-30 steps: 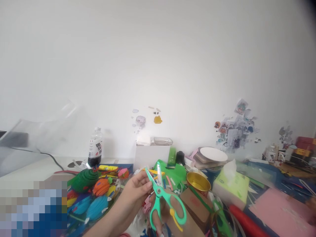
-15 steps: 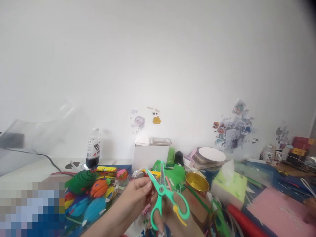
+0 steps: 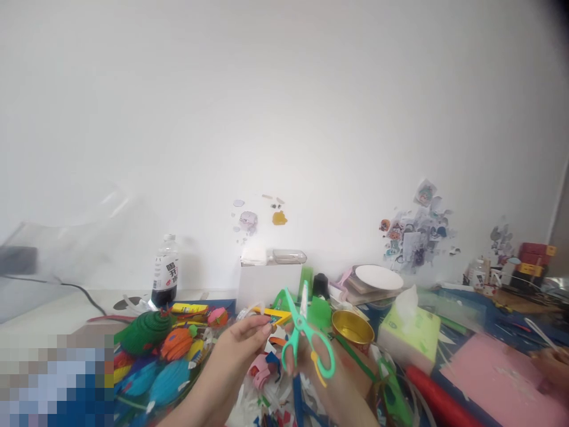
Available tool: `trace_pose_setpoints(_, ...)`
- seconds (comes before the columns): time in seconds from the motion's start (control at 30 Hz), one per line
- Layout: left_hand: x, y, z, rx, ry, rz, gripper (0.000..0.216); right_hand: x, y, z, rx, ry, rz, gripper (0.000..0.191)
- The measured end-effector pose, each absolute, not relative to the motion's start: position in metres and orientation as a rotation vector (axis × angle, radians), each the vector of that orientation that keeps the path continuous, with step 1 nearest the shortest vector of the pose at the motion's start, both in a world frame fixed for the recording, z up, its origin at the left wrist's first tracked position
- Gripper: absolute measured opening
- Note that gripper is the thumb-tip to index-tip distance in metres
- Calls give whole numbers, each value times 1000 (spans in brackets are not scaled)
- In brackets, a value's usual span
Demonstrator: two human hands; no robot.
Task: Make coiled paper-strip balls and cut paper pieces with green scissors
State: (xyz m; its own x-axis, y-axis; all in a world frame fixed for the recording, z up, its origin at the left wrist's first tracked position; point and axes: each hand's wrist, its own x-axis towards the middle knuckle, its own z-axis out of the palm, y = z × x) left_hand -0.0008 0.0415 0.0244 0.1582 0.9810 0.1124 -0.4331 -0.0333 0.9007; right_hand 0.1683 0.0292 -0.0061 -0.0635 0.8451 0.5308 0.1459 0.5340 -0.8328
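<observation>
My right hand (image 3: 329, 379) grips green scissors (image 3: 306, 341) by the handles, blades apart and pointing up. My left hand (image 3: 242, 344) pinches a small yellow paper strip (image 3: 275, 314) right by the open blades. Both hands hover low over the cluttered craft table, above scraps of pink, blue and white paper (image 3: 271, 379). The fingers of my right hand are mostly hidden behind the scissor handles.
Paper fruit models (image 3: 155, 350) lie at left beside a dark drink bottle (image 3: 165, 270). A white box (image 3: 269, 281), a gold tin (image 3: 353, 326), a tissue pack (image 3: 413, 335) and a pink sheet (image 3: 498, 379) crowd the table. Another person's hand (image 3: 553, 362) shows at far right.
My hands and the scissors moved up and slightly right in view; the blades stay open. The view shifted, showing more scraps on the table below my hands.
</observation>
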Motion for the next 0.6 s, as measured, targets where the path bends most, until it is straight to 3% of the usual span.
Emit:
trace_pose_setpoints(0.27, -12, 40, 29, 1014, 850, 1339, 36, 182, 38, -1, -1654, -1888, 56, 34)
trace_pose_setpoints(0.37, -26, 43, 24, 971, 944, 1331, 43, 179, 39, -6, -1777, -1944, 35, 42)
trace_pose_setpoints(0.6, -70, 44, 3, 1162, 1169, 1371, 40, 172, 40, -9, -1829, -2035, 84, 28)
